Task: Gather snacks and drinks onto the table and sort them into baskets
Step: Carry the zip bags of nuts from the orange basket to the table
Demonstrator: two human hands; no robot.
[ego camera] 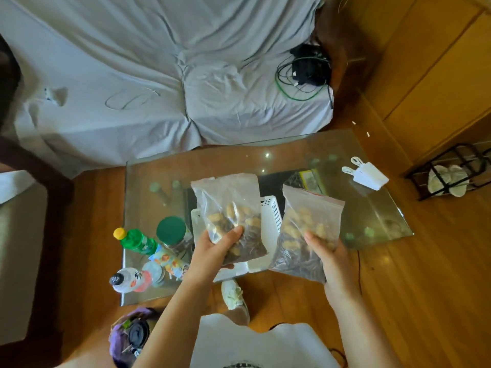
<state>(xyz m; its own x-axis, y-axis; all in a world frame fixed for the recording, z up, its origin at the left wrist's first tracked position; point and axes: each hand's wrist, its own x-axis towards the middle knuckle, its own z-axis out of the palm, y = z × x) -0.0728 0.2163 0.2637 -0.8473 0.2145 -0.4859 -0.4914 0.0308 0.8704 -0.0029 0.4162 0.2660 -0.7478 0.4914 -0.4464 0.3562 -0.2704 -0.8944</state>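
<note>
No label text is readable anywhere; bottle wraps are too blurred to make out.

My left hand grips a clear zip bag from below, thumb across its front, fingers curled behind. The bag stands upright and holds pale peanut-like pieces on top of dark bits at the bottom. My right hand grips a second clear bag the same way; this one has a red zip strip along its top edge, tilts slightly right, and holds the same pale-over-dark mix. The hands are apart, one bag each, both held above the glass table.

Between and under my hands sits a white slotted plastic basket; its contents are hidden behind the bags.

Left of my left hand, on the table: a green bottle with yellow cap, a jar with dark green lid, a colourful fruit-print pouch, a clear cup or lid just beside it, and a white bottle with black cap and red-orange print nearest me.

Beyond my right hand, on the far corner of the table, a small white paper bag lies on its side. Something yellow-green shows under the glass, beyond the right bag; I cannot tell what.

Below my left forearm, on the floor side, is a purple bag.
</note>
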